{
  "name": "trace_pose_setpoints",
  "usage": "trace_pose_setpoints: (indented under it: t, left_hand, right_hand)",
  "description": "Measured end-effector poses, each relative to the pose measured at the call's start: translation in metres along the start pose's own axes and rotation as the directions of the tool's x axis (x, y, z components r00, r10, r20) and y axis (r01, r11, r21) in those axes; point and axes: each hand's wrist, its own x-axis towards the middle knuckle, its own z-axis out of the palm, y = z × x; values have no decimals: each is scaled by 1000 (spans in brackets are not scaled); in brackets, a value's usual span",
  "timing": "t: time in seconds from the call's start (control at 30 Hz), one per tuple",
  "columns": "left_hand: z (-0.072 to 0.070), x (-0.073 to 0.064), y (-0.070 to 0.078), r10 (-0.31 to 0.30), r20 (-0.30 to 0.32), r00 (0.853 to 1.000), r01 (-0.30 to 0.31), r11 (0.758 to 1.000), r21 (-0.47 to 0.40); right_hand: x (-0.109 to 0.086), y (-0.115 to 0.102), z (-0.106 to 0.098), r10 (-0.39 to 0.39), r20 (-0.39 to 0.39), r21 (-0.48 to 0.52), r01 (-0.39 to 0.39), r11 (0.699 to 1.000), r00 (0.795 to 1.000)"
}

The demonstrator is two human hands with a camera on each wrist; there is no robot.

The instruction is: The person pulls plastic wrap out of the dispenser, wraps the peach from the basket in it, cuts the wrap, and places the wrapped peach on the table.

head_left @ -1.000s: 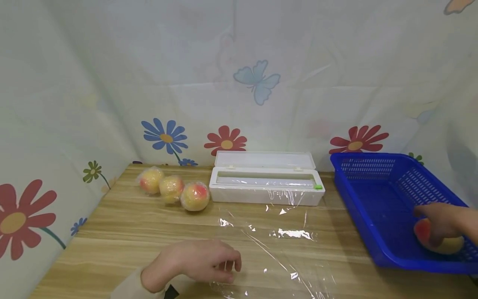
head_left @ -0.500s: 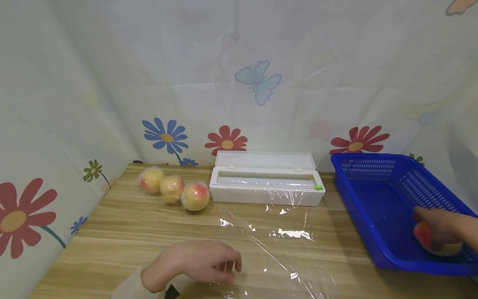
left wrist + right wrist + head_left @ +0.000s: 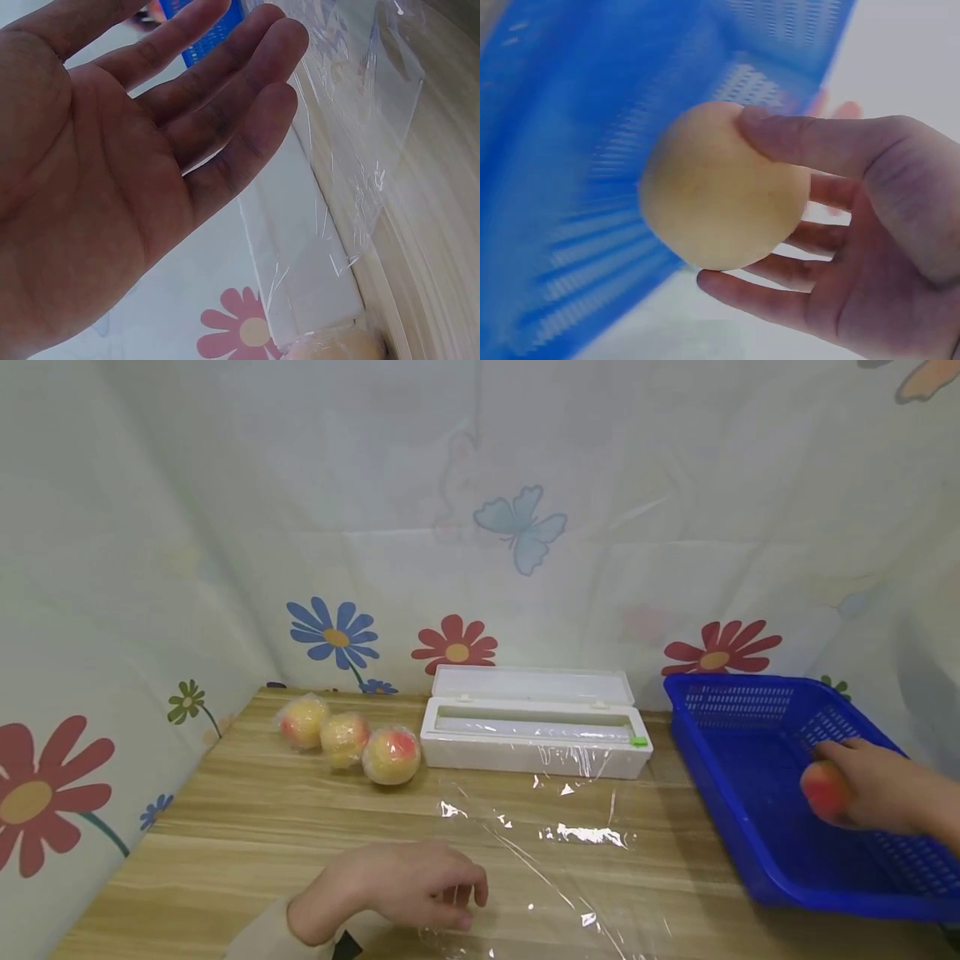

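Observation:
My right hand (image 3: 881,789) holds a yellow peach with a red blush (image 3: 825,792) above the floor of the blue plastic basket (image 3: 723,814). In the right wrist view the thumb and fingers grip the bare peach (image 3: 724,191) at its sides. My left hand (image 3: 408,885) is at the near left edge of a clear sheet of cling film (image 3: 555,868), fingers loosely bent and holding nothing; its palm shows in the left wrist view. The film runs from a white cling film dispenser (image 3: 536,758), whose lid stands up, toward the near edge.
Left of the dispenser, three film-wrapped peaches (image 3: 392,756) sit in a slanting row on the wooden table (image 3: 247,827). A green slider (image 3: 638,742) is at the dispenser's right end. Behind everything hangs a flowered curtain (image 3: 360,527).
My right hand has closed round the peach on the basket floor and lifted it up and slightly left. The left hand has stayed in place.

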Motion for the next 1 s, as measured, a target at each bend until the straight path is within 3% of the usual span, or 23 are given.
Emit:
trace_pose_setpoints:
  t: [0.07, 0.17, 0.27, 0.4, 0.5, 0.67, 0.77, 0.83, 1.0]
  left_hand:
    - [0, 1, 0, 11, -8, 1000, -11, 1000, 17]
    - [-1, 4, 0, 8, -15, 1000, -7, 1000, 20]
    - [-2, 8, 0, 3, -21, 1000, -3, 1000, 20]
    - [-5, 13, 3, 1, -22, 1000, -1, 1000, 27]
    - [-9, 14, 5, -12, -32, 999, 13, 1000, 23]
    - [-15, 12, 6, -65, -70, 995, 68, 997, 45]
    - [-17, 8, 7, -101, -79, 992, 107, 991, 77]
    - [-18, 6, 9, -127, -85, 988, 136, 985, 102]
    - [-17, 5, 14, -173, -106, 979, 187, 972, 144]
  right_hand:
    - [-3, -14, -12, -5, -93, 15, 6, 1000, 996]
    - [-10, -40, -28, -17, -240, 43, 28, 999, 971]
    - [-16, -67, -35, -37, -388, 66, 68, 995, 921]
    - [-24, -104, -39, -80, -523, 77, 140, 987, 849]
    - [-28, -132, -39, -131, -577, 83, 218, 973, 806]
    - [-33, -174, -34, -220, -605, 95, 344, 934, 765]
    - [-33, -199, -27, -260, -591, 119, 401, 908, 764]
    - [-31, -217, -19, -272, -570, 161, 429, 889, 776]
    - [-24, -253, 9, -284, -485, 299, 462, 835, 827]
